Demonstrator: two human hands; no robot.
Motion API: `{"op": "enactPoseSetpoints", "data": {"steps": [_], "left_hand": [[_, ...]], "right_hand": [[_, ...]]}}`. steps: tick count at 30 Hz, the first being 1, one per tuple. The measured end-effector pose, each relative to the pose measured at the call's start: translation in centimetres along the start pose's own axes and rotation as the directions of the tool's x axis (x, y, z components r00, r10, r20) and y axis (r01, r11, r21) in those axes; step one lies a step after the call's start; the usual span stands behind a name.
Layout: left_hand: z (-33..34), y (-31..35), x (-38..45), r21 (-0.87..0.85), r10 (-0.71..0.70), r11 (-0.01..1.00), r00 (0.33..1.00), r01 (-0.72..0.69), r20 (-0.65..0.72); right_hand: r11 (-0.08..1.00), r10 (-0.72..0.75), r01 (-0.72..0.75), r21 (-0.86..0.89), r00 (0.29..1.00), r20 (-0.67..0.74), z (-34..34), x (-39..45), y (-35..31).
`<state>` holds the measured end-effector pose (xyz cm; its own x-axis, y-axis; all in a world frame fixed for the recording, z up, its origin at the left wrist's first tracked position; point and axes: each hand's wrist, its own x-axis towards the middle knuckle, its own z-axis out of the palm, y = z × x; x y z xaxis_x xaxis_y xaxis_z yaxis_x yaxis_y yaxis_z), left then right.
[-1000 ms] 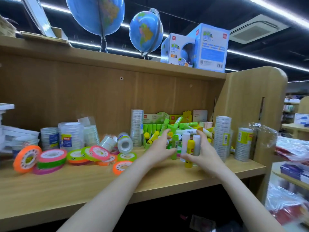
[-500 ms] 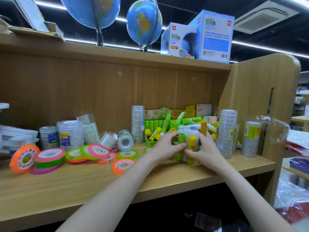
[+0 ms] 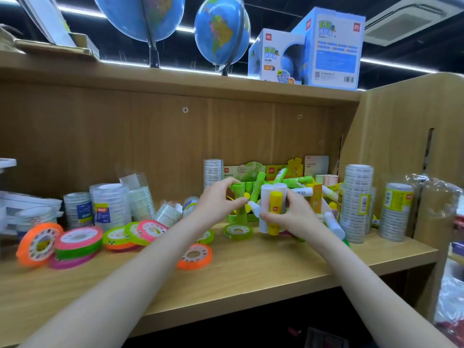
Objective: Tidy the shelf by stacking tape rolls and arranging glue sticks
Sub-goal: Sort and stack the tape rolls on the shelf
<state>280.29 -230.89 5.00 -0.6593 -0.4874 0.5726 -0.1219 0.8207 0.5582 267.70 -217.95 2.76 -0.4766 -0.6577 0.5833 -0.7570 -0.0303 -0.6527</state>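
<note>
My right hand (image 3: pixel 293 217) grips a bundle of upright glue sticks (image 3: pixel 273 209), white ones with a yellow one in front, just above the wooden shelf (image 3: pixel 251 270). My left hand (image 3: pixel 218 202) pinches a green glue stick (image 3: pixel 238 197) beside the bundle. Behind them a green display box (image 3: pixel 253 182) is crammed with green and yellow glue sticks lying at odd angles. Coloured tape rolls (image 3: pixel 80 239) lie scattered on the left half of the shelf, and an orange roll (image 3: pixel 194 256) lies flat near the front edge.
Stacks of clear tape stand at the left (image 3: pixel 110 204), behind the box (image 3: pixel 213 172) and at the right (image 3: pixel 356 202). The shelf's side panel (image 3: pixel 401 146) closes the right end. Two globes (image 3: pixel 222 33) and globe boxes (image 3: pixel 329 46) sit on the top board.
Both hands have lifted slightly. My left hand has drawn apart from the bundle with a green stick, while my right hand keeps the white and yellow sticks together.
</note>
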Motion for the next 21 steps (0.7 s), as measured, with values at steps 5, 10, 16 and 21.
{"op": "enactPoseSetpoints", "data": {"steps": [5,10,16,21], "left_hand": [[1.6,-0.3,-0.1,0.025,0.006,1.0,0.999,-0.007,0.031],[3.1,0.1,0.1,0.061,0.031,0.998,0.999,-0.032,0.028],[4.5,0.7,-0.2,0.109,0.085,0.99,0.996,-0.086,0.019],[4.5,0.2,-0.8,0.236,0.143,0.963,0.989,-0.13,-0.039]], "right_hand": [[0.992,0.035,-0.03,-0.126,0.999,0.038,1.3,1.1,1.0],[0.975,0.062,-0.061,-0.214,0.998,-0.002,1.2,1.1,0.9],[0.981,0.034,-0.044,-0.189,0.998,-0.055,0.4,0.0,1.4],[0.977,0.073,-0.086,-0.195,0.995,-0.074,0.5,0.0,0.9]]}}
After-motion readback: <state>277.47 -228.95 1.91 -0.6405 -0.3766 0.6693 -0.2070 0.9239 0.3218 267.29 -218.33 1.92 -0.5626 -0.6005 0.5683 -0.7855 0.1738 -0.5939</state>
